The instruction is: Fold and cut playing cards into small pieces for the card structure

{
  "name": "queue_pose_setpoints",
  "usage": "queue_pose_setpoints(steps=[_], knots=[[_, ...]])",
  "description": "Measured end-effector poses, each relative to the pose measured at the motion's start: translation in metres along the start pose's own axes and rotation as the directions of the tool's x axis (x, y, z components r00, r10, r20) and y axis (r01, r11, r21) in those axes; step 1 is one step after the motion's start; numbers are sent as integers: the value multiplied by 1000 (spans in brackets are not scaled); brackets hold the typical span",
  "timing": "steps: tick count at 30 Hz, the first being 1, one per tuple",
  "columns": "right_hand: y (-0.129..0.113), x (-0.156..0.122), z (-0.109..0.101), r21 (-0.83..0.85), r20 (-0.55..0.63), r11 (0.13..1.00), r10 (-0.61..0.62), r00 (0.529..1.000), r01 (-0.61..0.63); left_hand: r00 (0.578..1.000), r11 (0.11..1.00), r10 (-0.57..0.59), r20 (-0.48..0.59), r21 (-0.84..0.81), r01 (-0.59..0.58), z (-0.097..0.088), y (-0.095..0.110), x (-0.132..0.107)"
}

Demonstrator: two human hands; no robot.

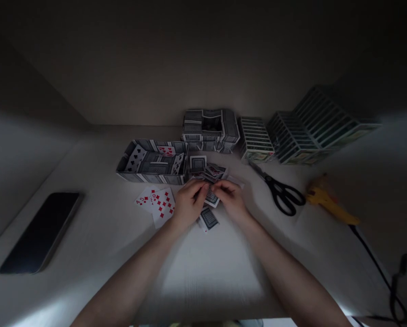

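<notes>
Between my fingers is a playing card point(211, 198), its dark patterned back facing up. My left hand point(188, 201) pinches its left side, and my right hand point(231, 196) closes on its right side. Just below them a folded card piece point(209, 219) lies on the table. Behind my fingers sits a small heap of folded card pieces point(214, 170), partly hidden by the hands. One more card point(198, 164) rests face down at the back of that heap. Left of my left hand, red diamond cards point(163, 203) lie face up, overlapping.
An open box made of cards point(149, 175) stands at left, with a car-like card model point(193, 128) behind. Stacked card boxes point(257, 136) stand at right. Black scissors point(282, 190) and a yellow glue gun point(330, 203) with a cord lie right; a phone point(40, 234) lies left.
</notes>
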State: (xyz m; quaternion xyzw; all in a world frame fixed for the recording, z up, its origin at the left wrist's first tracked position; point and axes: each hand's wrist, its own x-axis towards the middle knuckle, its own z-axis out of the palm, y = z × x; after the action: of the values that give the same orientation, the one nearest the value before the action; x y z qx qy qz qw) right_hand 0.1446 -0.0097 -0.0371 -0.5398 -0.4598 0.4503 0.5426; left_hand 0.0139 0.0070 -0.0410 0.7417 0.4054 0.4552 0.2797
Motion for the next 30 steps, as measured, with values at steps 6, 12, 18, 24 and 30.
queue_pose_setpoints(steps=[6,12,18,24,30], knots=[[-2,0,-1,10,22,1000,7,1000,-7,998,998,-56,-8,-27,56,0,-2,1],[-2,1,0,85,21,995,43,999,-45,993,991,-109,-36,-80,106,0,-3,3],[-1,2,0,89,15,994,59,998,-60,996,996,-83,-12,-45,82,0,-3,3],[-1,2,-2,112,40,991,63,997,-67,998,998,-61,-11,-20,61,0,-3,2],[0,2,-1,135,39,987,87,995,-92,998,998,-58,-9,2,58,0,-2,3]])
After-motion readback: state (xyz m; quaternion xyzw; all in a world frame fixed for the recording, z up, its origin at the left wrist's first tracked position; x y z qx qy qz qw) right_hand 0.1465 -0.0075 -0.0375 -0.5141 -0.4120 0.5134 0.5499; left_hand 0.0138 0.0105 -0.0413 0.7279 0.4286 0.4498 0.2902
